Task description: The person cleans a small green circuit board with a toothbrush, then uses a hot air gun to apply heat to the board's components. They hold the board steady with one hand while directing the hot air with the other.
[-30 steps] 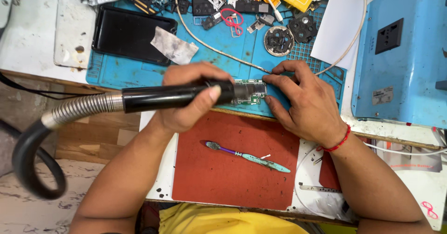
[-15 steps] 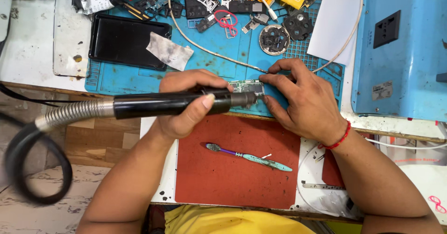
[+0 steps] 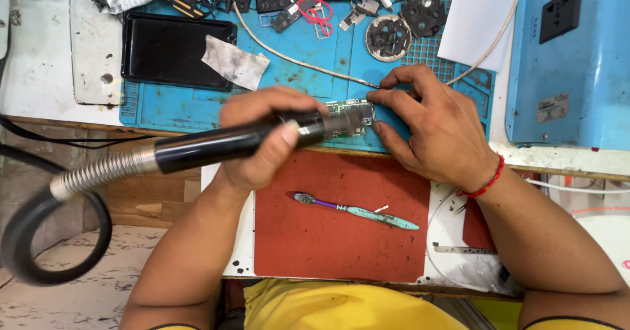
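Two hands meet over one small green circuit board (image 3: 350, 116), which lies at the near edge of the blue silicone work mat (image 3: 302, 54) on your worktop (image 3: 39, 61). Your left hand (image 3: 266, 136) is clenched around a black cylindrical hot-air handpiece (image 3: 223, 145), whose ribbed metal collar and thick black hose (image 3: 39, 238) loop off to the left; its metal nozzle points right and sits over the left end of the board. Your right hand (image 3: 436, 130) presses down on the mat, fingers (image 3: 387, 97) pinning the board's far right corner, gripping nothing else.

Judging by this, the work on the board is in its middle stage: the board is already out of any casing and laid bare, the tool is in position, yet no part looks lifted or set aside beside it. Whether the nozzle touches the board cannot be told from above.

Near you, on the dark red rectangular mat (image 3: 328, 238), a turquoise-handled toothbrush with a purple neck (image 3: 357, 210) lies untouched, well apart from both hands. Farther off rest a black rectangular tray (image 3: 172, 51) with a grey scrap of cloth (image 3: 234, 61) on its right edge, a round dark disc-shaped part (image 3: 388, 38), loose black components, and a white cable (image 3: 289, 57) crossing the blue mat.
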